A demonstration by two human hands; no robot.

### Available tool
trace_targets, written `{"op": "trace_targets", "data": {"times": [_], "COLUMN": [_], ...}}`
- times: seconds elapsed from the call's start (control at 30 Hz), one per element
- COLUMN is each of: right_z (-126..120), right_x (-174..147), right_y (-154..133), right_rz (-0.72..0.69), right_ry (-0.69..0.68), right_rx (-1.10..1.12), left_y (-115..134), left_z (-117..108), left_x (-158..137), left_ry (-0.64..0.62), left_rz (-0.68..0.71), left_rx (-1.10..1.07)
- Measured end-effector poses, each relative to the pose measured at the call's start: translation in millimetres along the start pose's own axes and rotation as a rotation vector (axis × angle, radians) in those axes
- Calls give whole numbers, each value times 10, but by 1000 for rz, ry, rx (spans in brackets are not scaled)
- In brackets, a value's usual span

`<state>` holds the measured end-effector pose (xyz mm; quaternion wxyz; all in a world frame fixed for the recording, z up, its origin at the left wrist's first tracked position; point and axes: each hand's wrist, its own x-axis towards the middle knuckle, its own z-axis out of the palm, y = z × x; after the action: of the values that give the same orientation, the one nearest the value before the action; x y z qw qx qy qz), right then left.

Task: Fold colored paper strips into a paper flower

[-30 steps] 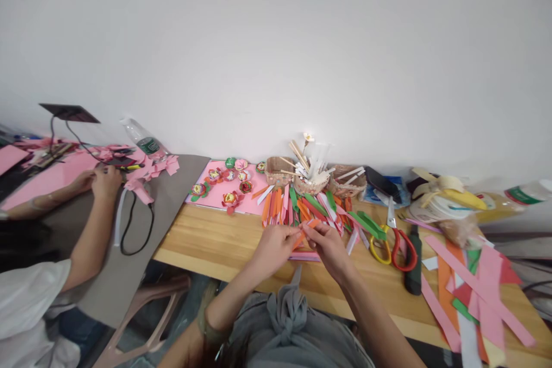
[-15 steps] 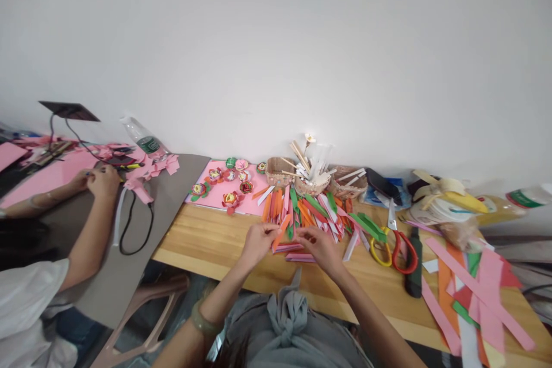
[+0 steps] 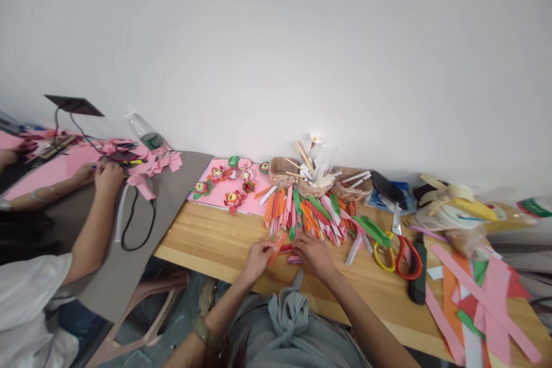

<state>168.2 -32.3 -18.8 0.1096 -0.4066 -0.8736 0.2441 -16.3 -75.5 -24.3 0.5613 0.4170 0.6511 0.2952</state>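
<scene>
Centrally, near the front edge of the wooden table [image 3: 207,241], your left hand [image 3: 257,257] pinches the lower end of an orange paper strip [image 3: 276,242] between thumb and fingertips; the strip slants up and to the right from that grip. Your right hand [image 3: 316,254] lies just beside it, palm down with fingers curled over a few pink and red strips [image 3: 288,253] flat on the wood; whether it grips one or merely presses on them cannot be told. The two hands are close but not touching.

Just behind your hands, a fan of coloured strips [image 3: 310,215] in orange, green, pink, red and white spreads across the table. Behind that fan, against the back edge, stand small woven baskets [image 3: 280,171] holding wooden sticks. To their left, a pink sheet [image 3: 215,192] carries several finished paper flowers [image 3: 233,198].

Right of your right hand, scissors [image 3: 399,244] with yellow and red handles lie beside a dark-handled tool [image 3: 417,273]. Long pink, orange and green strips [image 3: 478,293] cross one another toward the right front corner.

At the far left, another person's hands [image 3: 101,172] rest on a grey mat [image 3: 172,195] among pink paper scraps, with a plastic bottle [image 3: 149,138] lying tilted behind them.
</scene>
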Motion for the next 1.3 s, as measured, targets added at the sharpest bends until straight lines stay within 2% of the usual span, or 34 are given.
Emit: {"op": "trace_targets", "data": {"times": [0.17,0.3,0.47,0.57,0.73,0.9,1.3], "right_z": [1,-108,-354,-504,-723,-832,-696], "right_x": [6,-12,-46,-71,-148,-227,-297], "right_y": [-14,-37,-205,-409,-713,-802,-742], "right_rz": [0,50,142,135,43,12,66], "right_ry": [23,112,310,401,491,527,647], "right_rx": [-7,42,147,215,304,345,183], "left_y": [-9,79,328,528,862,1053,1208], "left_z": [-7,-51,53,179,269,266,385], "left_x": [1,-51,-204,-324,-579,-748,-776], "left_ry": [34,104,154,188,274,271,265], "left_rz": [-9,31,139,239,388,487,474], "left_rx": [-119,-275,-468,-520,-480,-399,-364]}}
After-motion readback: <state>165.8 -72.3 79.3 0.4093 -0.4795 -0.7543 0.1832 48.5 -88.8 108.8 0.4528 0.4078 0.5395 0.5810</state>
